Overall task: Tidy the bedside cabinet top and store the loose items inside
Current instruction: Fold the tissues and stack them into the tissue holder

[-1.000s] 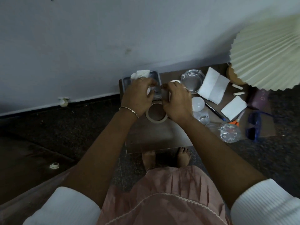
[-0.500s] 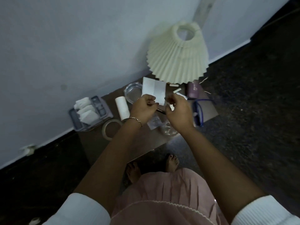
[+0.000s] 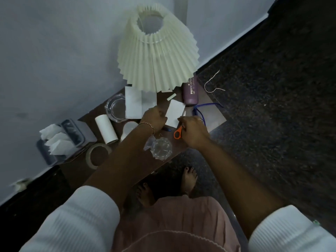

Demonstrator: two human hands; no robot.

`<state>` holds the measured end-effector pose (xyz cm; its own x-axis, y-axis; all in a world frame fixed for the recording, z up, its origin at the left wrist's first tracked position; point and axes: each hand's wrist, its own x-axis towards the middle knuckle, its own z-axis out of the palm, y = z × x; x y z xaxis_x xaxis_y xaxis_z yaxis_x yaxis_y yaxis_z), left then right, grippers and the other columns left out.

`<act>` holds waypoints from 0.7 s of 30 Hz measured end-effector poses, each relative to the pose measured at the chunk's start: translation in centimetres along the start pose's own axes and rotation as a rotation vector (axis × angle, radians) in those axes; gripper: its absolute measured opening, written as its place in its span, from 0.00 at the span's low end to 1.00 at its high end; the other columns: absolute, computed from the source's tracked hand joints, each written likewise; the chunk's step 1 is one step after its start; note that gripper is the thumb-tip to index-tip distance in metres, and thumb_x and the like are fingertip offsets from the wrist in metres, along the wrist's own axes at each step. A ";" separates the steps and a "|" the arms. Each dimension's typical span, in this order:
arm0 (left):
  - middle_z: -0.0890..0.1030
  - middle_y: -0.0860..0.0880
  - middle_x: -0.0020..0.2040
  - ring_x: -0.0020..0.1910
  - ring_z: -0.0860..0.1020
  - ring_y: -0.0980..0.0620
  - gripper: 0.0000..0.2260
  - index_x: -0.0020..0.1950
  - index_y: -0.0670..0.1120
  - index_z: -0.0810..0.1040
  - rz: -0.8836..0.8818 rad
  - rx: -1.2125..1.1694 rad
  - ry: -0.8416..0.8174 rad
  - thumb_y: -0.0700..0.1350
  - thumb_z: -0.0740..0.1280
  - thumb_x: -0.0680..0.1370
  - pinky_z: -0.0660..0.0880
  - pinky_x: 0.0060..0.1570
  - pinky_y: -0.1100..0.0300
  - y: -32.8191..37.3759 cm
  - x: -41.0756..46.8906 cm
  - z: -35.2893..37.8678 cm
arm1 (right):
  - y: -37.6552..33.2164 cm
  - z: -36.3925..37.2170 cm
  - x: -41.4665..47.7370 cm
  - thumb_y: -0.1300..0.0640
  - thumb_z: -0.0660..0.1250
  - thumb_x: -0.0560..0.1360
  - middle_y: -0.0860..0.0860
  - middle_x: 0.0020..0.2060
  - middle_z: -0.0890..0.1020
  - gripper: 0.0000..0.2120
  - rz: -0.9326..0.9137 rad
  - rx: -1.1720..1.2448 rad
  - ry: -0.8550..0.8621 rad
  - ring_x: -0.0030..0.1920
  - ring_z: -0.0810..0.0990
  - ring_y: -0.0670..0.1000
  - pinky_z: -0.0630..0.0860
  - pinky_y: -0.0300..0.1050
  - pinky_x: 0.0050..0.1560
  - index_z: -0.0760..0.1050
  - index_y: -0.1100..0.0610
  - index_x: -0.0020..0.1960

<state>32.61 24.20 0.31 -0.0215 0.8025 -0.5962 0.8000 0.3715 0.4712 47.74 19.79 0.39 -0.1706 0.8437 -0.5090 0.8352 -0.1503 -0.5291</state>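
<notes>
So the small white paper is sitting near the middle of the tabletop, just in front of the lamp shade. The left hand is curled up right at its left edge, but the fingertips are hidden, so I honestly can't tell if it's pinching the paper or only touching it. The right hand is at the paper's lower right corner, lying over the scissors. The orange handle pokes out below it and the blade tips above it. The fingers are bent, but I can't see whether they actually grip anything. A blue pen peeks out between the two wrists, with a crumpled bit of clear plastic just in front of it. Left of the hands there's a bigger folded white sheet, a glass ashtray, a white paper tube and a tape roll. A tray stuffed with tissues is at the far left. On the right are blue glasses and a purple case partly under the shade.
</notes>
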 end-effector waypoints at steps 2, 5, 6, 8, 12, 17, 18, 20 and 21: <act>0.81 0.39 0.56 0.58 0.77 0.42 0.14 0.57 0.37 0.79 0.017 0.073 0.022 0.41 0.68 0.73 0.73 0.57 0.55 0.0 0.9 0.1 | 0.0 -0.1 0.7 0.62 0.64 0.72 0.59 0.63 0.76 0.26 -0.022 -0.062 -0.011 0.66 0.68 0.60 0.69 0.54 0.65 0.70 0.57 0.69; 0.81 0.43 0.55 0.56 0.78 0.44 0.15 0.54 0.41 0.80 -0.042 0.106 0.056 0.46 0.71 0.71 0.73 0.55 0.56 -0.3 2.1 0.1 | -0.3 -0.2 1.6 0.60 0.65 0.72 0.60 0.62 0.74 0.24 -0.052 -0.160 -0.036 0.65 0.68 0.61 0.69 0.53 0.64 0.71 0.57 0.68; 0.81 0.43 0.54 0.55 0.78 0.44 0.16 0.53 0.41 0.80 -0.061 0.106 0.065 0.48 0.72 0.70 0.73 0.54 0.57 -0.4 2.4 0.2 | -0.4 -0.2 1.9 0.59 0.65 0.73 0.60 0.62 0.74 0.24 -0.072 -0.195 -0.046 0.65 0.68 0.61 0.69 0.53 0.63 0.70 0.58 0.68; 0.81 0.44 0.53 0.54 0.78 0.45 0.18 0.52 0.42 0.80 -0.084 0.096 0.079 0.50 0.74 0.68 0.73 0.52 0.56 -0.5 2.9 0.4 | -0.5 -0.3 2.2 0.58 0.66 0.73 0.58 0.64 0.75 0.24 -0.105 -0.238 -0.062 0.65 0.68 0.60 0.68 0.53 0.62 0.70 0.58 0.69; 0.82 0.45 0.48 0.50 0.79 0.46 0.19 0.48 0.41 0.80 -0.111 0.109 0.043 0.53 0.76 0.65 0.73 0.46 0.58 -0.5 3.7 0.9 | -0.5 -0.1 2.8 0.59 0.67 0.72 0.55 0.66 0.75 0.26 -0.126 -0.255 -0.083 0.66 0.68 0.59 0.67 0.53 0.63 0.69 0.56 0.69; 0.83 0.44 0.45 0.48 0.80 0.46 0.14 0.45 0.41 0.83 -0.129 0.080 0.041 0.50 0.75 0.67 0.74 0.44 0.59 -0.5 4.4 1.6 | -0.2 0.1 3.0 0.61 0.67 0.71 0.59 0.59 0.77 0.28 -0.125 -0.236 -0.062 0.65 0.69 0.59 0.67 0.51 0.60 0.67 0.55 0.71; 0.83 0.44 0.44 0.47 0.81 0.46 0.13 0.44 0.41 0.83 -0.139 0.069 0.034 0.49 0.74 0.68 0.73 0.42 0.60 -0.5 4.4 1.6 | -0.1 0.2 3.0 0.61 0.67 0.71 0.59 0.59 0.77 0.29 -0.130 -0.231 -0.065 0.65 0.69 0.59 0.67 0.51 0.59 0.66 0.55 0.71; 0.83 0.43 0.43 0.46 0.80 0.45 0.12 0.44 0.40 0.83 -0.158 0.033 0.021 0.48 0.74 0.69 0.71 0.41 0.61 -0.5 4.4 1.7 | 0.0 0.4 3.1 0.62 0.66 0.71 0.58 0.56 0.79 0.28 -0.144 -0.206 -0.068 0.63 0.69 0.59 0.68 0.51 0.58 0.67 0.54 0.71; 0.83 0.43 0.43 0.45 0.80 0.46 0.12 0.44 0.39 0.83 -0.170 0.002 0.017 0.48 0.73 0.69 0.70 0.41 0.61 -0.6 4.4 1.6 | 0.0 0.5 3.1 0.63 0.65 0.71 0.58 0.54 0.79 0.27 -0.152 -0.172 -0.051 0.62 0.70 0.59 0.69 0.51 0.57 0.69 0.55 0.69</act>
<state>33.05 26.77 -3.65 -0.1674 0.7360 -0.6560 0.7849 0.5021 0.3630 46.93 22.12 -1.54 -0.3236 0.8219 -0.4687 0.8740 0.0698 -0.4810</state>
